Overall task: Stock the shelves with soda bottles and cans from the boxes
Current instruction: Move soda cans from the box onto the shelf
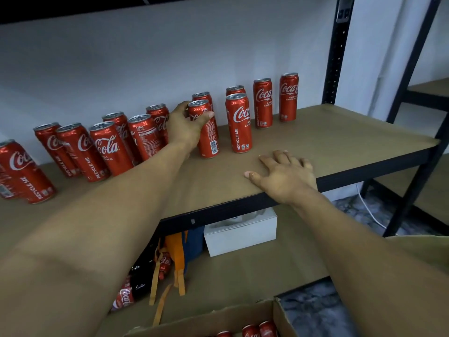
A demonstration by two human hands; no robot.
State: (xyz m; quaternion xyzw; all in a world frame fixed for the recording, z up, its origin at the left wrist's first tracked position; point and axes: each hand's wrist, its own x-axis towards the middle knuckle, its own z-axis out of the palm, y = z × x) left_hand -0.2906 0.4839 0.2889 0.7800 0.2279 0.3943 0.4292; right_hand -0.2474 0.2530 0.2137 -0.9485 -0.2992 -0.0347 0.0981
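Note:
Several red cola cans stand in a loose double row along the back of the brown shelf board [340, 139]. My left hand [185, 125] reaches in and grips one upright red can [207, 136] near the row's middle, fingers behind it and thumb across its front. Right of it stands another can [239, 122], and two more cans [263, 103] stand further right by the wall. My right hand [284, 176] rests flat on the shelf's front edge, fingers spread, holding nothing. At the bottom, an open cardboard box [218, 319] shows the tops of a few cans [260, 330].
On the lower shelf lie dark cola bottles [138, 280], an orange and blue bag [179, 249] with straps, and a white box [240, 234]. A black upright post [337, 49] bounds the shelf at right; a second rack [418, 98] stands beyond it. The shelf's right part is bare.

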